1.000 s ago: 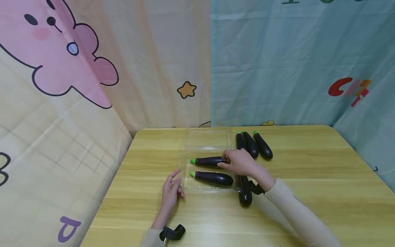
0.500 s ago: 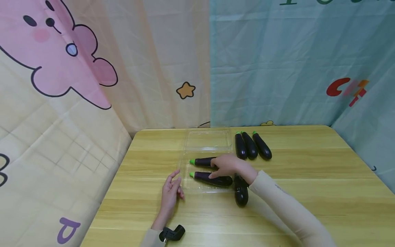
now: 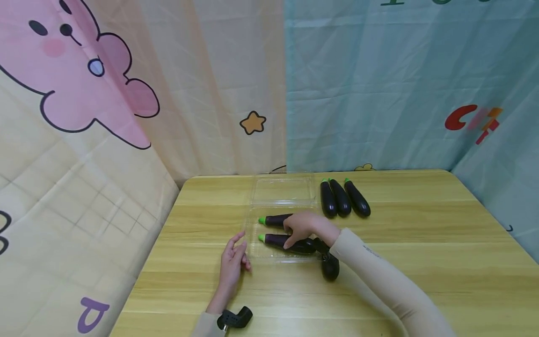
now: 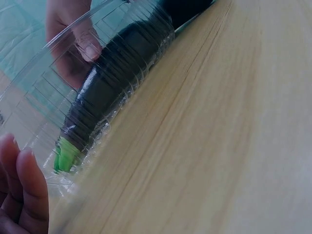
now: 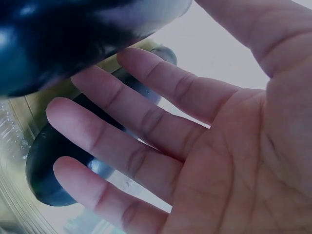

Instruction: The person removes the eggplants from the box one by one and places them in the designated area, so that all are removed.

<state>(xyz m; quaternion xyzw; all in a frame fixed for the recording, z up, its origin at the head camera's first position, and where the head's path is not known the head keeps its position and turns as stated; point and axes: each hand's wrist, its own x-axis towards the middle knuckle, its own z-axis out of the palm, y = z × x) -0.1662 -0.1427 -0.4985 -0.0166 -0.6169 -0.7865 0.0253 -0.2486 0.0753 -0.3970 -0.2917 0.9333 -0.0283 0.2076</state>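
Observation:
In the head view, two dark purple eggplants with green stems lie side by side in a clear plastic clamshell box [image 3: 269, 259], its lid flipped back. My right hand [image 3: 304, 224] straddles the front eggplant [image 3: 302, 246]. Its thumb rests on that eggplant's near side, and its fingers, loosely extended, reach down between it and the back eggplant [image 3: 275, 220]. The right wrist view shows a gap between palm and eggplant. At the box's left edge, my left hand [image 3: 232, 267] rests with relaxed fingers, holding nothing.
Another eggplant [image 3: 330, 267] lies by the box's front right corner, partly hidden under the right wrist. Three more eggplants [image 3: 342, 199] lie together behind, right of the lid [image 3: 284, 188]. Printed curtains [image 3: 370, 93] hang beyond the wooden table [image 3: 421, 224].
My right hand has moved left and forward from the back eggplant's thick end to the front eggplant, where its thumb now touches. The left hand has stayed put.

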